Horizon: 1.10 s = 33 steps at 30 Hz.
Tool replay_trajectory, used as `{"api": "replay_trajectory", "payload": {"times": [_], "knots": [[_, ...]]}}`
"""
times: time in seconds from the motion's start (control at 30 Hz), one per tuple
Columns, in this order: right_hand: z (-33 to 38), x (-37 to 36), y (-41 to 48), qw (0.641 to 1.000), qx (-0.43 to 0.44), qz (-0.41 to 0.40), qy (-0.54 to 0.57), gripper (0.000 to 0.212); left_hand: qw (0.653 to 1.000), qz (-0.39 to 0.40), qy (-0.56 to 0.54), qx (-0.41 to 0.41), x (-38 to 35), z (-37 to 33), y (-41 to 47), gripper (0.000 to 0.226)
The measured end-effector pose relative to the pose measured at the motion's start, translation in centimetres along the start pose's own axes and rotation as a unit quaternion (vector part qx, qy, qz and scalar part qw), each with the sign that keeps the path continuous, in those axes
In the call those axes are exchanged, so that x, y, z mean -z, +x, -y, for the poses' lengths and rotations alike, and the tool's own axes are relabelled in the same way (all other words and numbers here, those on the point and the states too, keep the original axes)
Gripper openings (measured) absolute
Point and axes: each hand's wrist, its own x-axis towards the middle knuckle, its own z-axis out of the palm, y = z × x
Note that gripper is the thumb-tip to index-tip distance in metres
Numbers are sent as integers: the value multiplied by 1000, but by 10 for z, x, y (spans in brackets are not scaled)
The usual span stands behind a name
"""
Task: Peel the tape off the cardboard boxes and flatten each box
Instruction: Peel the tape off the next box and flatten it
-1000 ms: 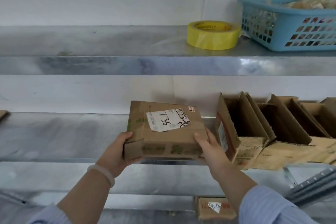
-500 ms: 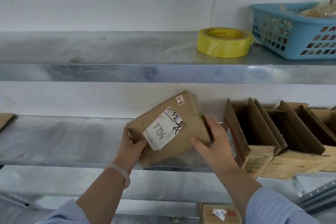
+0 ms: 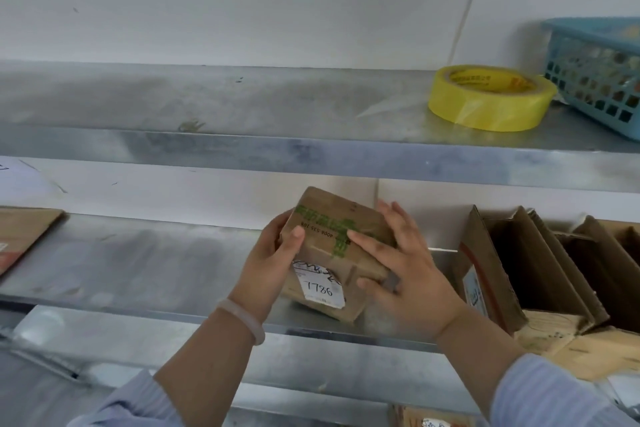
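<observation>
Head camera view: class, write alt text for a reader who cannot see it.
Two hands hold a small closed cardboard box tilted over a metal shelf, left hand gripping its side, right hand spread across its green-printed face. Opened boxes stand to the right; a yellow tape roll and a blue basket sit on the shelf above.

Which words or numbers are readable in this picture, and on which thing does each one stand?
"7786": handwritten on the white label of the held box.
"4008-515-108": printed upside down on the same box.
Green print on the box, red print inside the tape roll, label on the open box: too blurred to read.
</observation>
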Motion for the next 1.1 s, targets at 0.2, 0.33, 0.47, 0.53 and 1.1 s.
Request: {"api": "replay_trajectory", "payload": {"times": [0.2,0.33,0.47,0.53,1.1], "knots": [[17,-16,10,946,-219,18,238,88,996,-73,1,51,10,5,9,31],[25,-28,14,907,-238,46,344,64,994,-79,-18,77,22,8,15,20],[28,-30,13,920,-221,4,324,60,990,-96,-52,85,23,7,18,32],[27,-29,12,928,-216,-25,303,64,986,-111,-82,99,22,9,17,33],[22,-51,-3,989,-12,145,-30,53,980,-135,98,110,39,48,-7,37]]}}
